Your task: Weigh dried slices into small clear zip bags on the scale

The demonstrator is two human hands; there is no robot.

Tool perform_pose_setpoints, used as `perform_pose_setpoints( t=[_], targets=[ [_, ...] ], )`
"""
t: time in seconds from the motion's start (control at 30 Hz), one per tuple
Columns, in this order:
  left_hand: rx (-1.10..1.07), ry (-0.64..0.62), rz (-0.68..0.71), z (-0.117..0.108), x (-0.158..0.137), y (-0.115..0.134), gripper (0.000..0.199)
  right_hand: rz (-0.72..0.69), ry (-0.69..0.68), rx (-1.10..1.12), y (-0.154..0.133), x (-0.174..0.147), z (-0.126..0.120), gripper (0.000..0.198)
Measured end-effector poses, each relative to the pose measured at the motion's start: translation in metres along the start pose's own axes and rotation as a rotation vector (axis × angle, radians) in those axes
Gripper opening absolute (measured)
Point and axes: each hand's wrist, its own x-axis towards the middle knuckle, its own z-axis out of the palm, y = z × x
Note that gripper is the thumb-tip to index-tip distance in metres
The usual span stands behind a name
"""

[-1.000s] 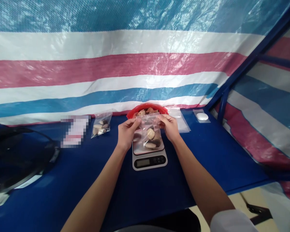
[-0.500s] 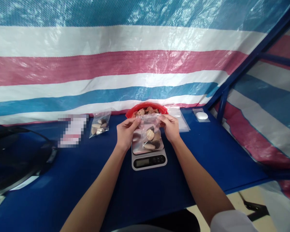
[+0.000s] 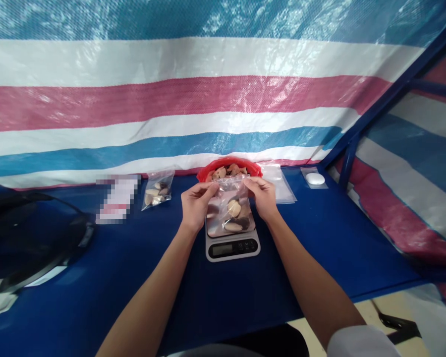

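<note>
A clear zip bag [image 3: 226,201] with several pale and dark stones or shells [image 3: 235,215] at its bottom is above a white digital scale [image 3: 233,249]. My left hand [image 3: 196,203] pinches the bag's upper left corner between thumb and fingers. At the upper right corner, my right hand [image 3: 262,196] grips it the same way. The bag's lower part hangs over the scale's plate; whether it rests there I cannot tell. Behind it, a red bag or basket [image 3: 228,161] holds several more tan pieces [image 3: 220,173], partly hidden by the zip bag.
On the blue table [image 3: 159,248], a filled zip bag [image 3: 158,189] lies left of the scale. Flat clear bags [image 3: 278,184] and a white round object [image 3: 315,179] lie to the right. A black object [image 3: 33,238] sits far left. Striped sheeting [image 3: 171,99] hangs behind.
The whole view has shifted slightly, so everything appears a little further right. Both hands keep their pinch on the bag's top corners.
</note>
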Motion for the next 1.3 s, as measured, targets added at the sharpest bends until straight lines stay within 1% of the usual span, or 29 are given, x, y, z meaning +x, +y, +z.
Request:
perform_pose_setpoints(
  t=[0.1, 0.23, 0.33, 0.53, 0.67, 0.8, 0.9, 1.0, 1.1, 1.17, 1.3],
  targets=[
    [0.006, -0.003, -0.017, -0.0003, -0.0002, 0.0005, 0.023, -0.020, 0.007, 0.009, 0.0003, 0.0003, -0.0001, 0.028],
    [0.001, -0.028, -0.096, 0.0019, -0.0009, 0.0031, 0.026, -0.055, 0.035, -0.002, 0.0001, -0.0002, 0.0005, 0.027],
    [-0.015, -0.046, -0.126, 0.0043, -0.0018, 0.0049, 0.027, -0.062, 0.041, -0.019, -0.0006, -0.0012, 0.0007, 0.026],
    [-0.028, -0.068, -0.070, 0.0041, -0.0025, 0.0048, 0.021, -0.056, 0.045, -0.044, -0.0030, -0.0031, 0.0017, 0.029],
    [0.015, -0.094, -0.034, 0.0007, -0.0017, 0.0028, 0.021, -0.037, -0.002, -0.070, -0.0052, -0.0039, 0.0030, 0.033],
    [0.028, -0.078, -0.034, -0.0005, -0.0016, 0.0012, 0.023, -0.036, -0.030, -0.046, -0.0058, -0.0044, 0.0027, 0.033],
    [0.026, -0.067, -0.056, 0.0017, -0.0027, 0.0024, 0.024, -0.053, -0.015, -0.072, -0.0059, -0.0047, 0.0023, 0.029],
    [0.028, -0.090, -0.077, 0.0045, -0.0040, 0.0041, 0.026, -0.069, 0.026, -0.123, -0.0057, -0.0048, 0.0025, 0.028],
    [0.050, -0.106, -0.067, 0.0053, -0.0042, 0.0037, 0.025, -0.094, 0.047, -0.151, -0.0045, -0.0049, 0.0020, 0.027],
    [0.062, -0.110, -0.050, 0.0046, -0.0039, 0.0026, 0.024, -0.092, 0.032, -0.141, -0.0035, -0.0050, 0.0013, 0.027],
    [0.071, -0.116, -0.024, 0.0029, -0.0036, 0.0024, 0.023, -0.046, -0.037, -0.106, -0.0027, -0.0050, 0.0012, 0.028]
  ],
)
